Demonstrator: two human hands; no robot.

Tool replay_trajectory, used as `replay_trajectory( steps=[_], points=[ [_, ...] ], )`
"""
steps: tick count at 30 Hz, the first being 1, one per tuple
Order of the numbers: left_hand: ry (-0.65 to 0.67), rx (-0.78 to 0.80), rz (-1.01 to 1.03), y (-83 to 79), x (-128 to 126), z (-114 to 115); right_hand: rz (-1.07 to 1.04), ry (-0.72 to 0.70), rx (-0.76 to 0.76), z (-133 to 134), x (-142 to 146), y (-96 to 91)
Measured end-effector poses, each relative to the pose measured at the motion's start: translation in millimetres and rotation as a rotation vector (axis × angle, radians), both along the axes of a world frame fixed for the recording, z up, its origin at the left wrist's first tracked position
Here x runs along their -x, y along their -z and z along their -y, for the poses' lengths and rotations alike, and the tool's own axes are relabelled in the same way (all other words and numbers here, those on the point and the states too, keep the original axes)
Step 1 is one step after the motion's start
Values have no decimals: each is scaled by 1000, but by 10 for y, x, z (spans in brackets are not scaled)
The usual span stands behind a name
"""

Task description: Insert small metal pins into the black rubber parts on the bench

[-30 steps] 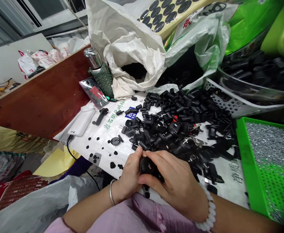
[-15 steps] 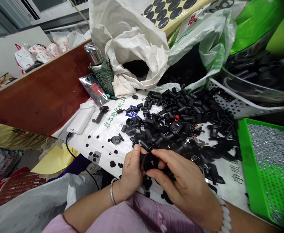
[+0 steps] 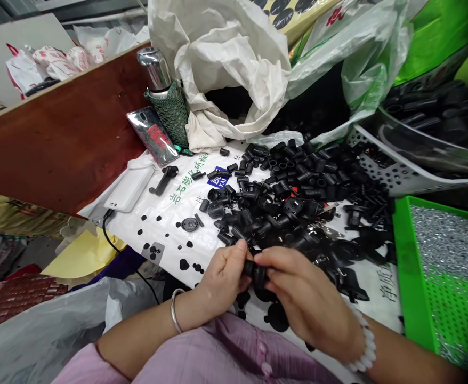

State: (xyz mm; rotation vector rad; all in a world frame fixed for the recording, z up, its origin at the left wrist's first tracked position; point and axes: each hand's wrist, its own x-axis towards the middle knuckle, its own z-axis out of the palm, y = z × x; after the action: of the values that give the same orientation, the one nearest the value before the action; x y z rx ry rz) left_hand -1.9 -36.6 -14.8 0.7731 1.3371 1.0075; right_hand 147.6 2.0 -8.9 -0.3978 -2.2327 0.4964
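Close to my body, my left hand (image 3: 225, 274) and my right hand (image 3: 306, 290) meet around a round black plastic part (image 3: 258, 274). The left fingers wrap its left side, with the thumb on top. On its right, my right thumb and fingers pinch the part; some fingertips are hidden. Just beyond my hands lies a heap of black plastic parts (image 3: 293, 205), short tubes and flanged pieces among them. A flat oval black disc (image 3: 190, 224) and a black crank-shaped handle (image 3: 163, 180) rest on the white sheet (image 3: 186, 202) to the left.
At the right stands a green tray (image 3: 416, 277) of small metal pins, below a white perforated basket (image 3: 402, 184). An open white sack (image 3: 234, 58), a flask in a green net (image 3: 169, 114), a phone (image 3: 153, 136) and a white power bank (image 3: 129, 189) line the back and left.
The black part has turned in my fingers, its open round face now side-on. My hands have drawn closer together, and the camera view has shifted slightly.
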Motion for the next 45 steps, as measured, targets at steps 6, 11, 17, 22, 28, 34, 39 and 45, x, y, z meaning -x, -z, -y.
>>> replay_trajectory(
  steps=[6, 11, 17, 22, 28, 34, 39, 45],
  points=[
    [-72, -228, -201, 49, 11, -13, -37, 100, 250, 66, 116, -79],
    [22, -229, -213, 77, 27, 26, 0, 116, 365, -12, 99, -147],
    [5, -304, -238, 71, 55, 16, 2, 81, 359, -57, 106, -195],
    [-8, -291, -229, 109, 45, 23, -34, 60, 399, -79, 105, -149],
    [-126, -343, -237, 47, 68, -48, 54, 63, 399, -28, 48, -211],
    [-30, -462, -308, -14, 82, -44, 174, -11, 290, -86, -16, -292],
    [-56, -603, -445, 32, 87, -39, 176, -15, 379, -113, -3, -277],
    [-48, -623, -415, 109, 58, -44, 140, -13, 343, -75, 26, -205]
  ],
)
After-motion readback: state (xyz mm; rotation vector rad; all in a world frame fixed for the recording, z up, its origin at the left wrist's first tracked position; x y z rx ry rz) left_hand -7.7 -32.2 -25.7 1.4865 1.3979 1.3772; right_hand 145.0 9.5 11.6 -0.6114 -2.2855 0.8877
